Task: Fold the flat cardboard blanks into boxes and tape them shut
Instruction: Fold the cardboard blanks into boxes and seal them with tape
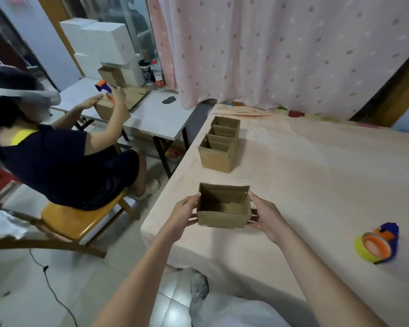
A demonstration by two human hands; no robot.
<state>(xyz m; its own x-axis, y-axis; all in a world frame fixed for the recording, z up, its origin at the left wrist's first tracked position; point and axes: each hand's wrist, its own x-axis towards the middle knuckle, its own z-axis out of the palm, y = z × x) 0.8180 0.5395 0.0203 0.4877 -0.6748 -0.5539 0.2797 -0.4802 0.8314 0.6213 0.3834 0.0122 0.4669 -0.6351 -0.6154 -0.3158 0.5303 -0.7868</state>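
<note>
Holding open-topped box (223,217) | left hand (184,214), right hand (267,214) gripping sides | no legible writing

Brown box (223,210) sitting upright, top open, flaps tucked inside, near front edge. Three more open boxes (220,143) standing in a touching row behind it. Tape dispenser (377,243) lying far right.

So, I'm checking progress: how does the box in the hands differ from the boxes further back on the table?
The held box is a single one, gripped at its sides by the left hand and right hand; the back boxes stand untouched in a row of three. The held box sits near the table's front edge, the row farther back. All are brown cardboard, open on top.
</note>
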